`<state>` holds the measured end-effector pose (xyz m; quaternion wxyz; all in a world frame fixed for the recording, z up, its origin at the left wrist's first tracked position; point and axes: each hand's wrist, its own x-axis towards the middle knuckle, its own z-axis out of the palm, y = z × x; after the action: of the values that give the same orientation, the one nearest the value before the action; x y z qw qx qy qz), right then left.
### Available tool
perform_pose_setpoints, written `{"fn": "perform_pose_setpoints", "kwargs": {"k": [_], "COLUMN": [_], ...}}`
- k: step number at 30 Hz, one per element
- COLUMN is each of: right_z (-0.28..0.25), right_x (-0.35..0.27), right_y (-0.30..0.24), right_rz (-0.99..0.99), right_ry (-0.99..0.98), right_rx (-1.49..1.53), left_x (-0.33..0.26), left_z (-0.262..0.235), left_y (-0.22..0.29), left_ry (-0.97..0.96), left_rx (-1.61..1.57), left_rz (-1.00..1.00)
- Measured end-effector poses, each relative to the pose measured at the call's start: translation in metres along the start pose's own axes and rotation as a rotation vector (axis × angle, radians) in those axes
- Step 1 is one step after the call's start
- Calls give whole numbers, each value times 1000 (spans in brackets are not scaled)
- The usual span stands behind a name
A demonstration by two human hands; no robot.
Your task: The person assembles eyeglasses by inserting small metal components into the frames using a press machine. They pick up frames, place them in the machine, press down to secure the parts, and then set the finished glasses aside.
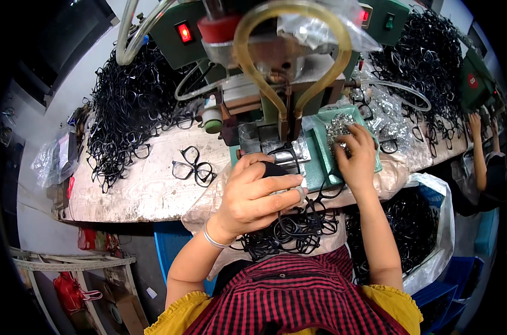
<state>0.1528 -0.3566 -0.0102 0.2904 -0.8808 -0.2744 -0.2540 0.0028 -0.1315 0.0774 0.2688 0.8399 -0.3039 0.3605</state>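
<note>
My left hand (259, 195) is closed on a black eyeglass frame (287, 149), holding it at the metal jig under the press head. Something black shows beneath its curled fingers; the fingers hide most of the frame. My right hand (358, 159) reaches into a green tray (319, 146) beside the jig. Its bent fingertips press together in a pile of small shiny metal parts (338, 127), and whatever they pinch is too small to tell. Several black eyeglass frames (289, 234) lie on my lap cloth below the left hand.
The green press (214, 33) with a yellowish looped tube (243, 50) stands right ahead. Heaps of black frames rise at left (125, 100) and right (424, 61). Two loose frames (193, 167) lie on the wooden table (147, 195). A white sack (440, 223) holds more frames. Another person's arm (478, 156) is at far right.
</note>
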Motion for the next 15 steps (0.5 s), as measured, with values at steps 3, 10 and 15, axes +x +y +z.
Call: {"fn": "perform_pose_setpoints", "kwargs": {"k": [3, 10, 15], "right_z": [9, -2, -10], "right_x": [21, -1, -32], "right_y": [0, 27, 48], "right_rz": [-219, 230, 608], "right_ry": [-146, 157, 381], "right_rx": [59, 327, 953], "left_x": [-4, -64, -73], "left_z": [-1, -24, -93], "left_y": [7, 67, 32], "left_ry": [-7, 93, 583], "left_rx": [16, 288, 517], "left_rz": [-49, -331, -677]}}
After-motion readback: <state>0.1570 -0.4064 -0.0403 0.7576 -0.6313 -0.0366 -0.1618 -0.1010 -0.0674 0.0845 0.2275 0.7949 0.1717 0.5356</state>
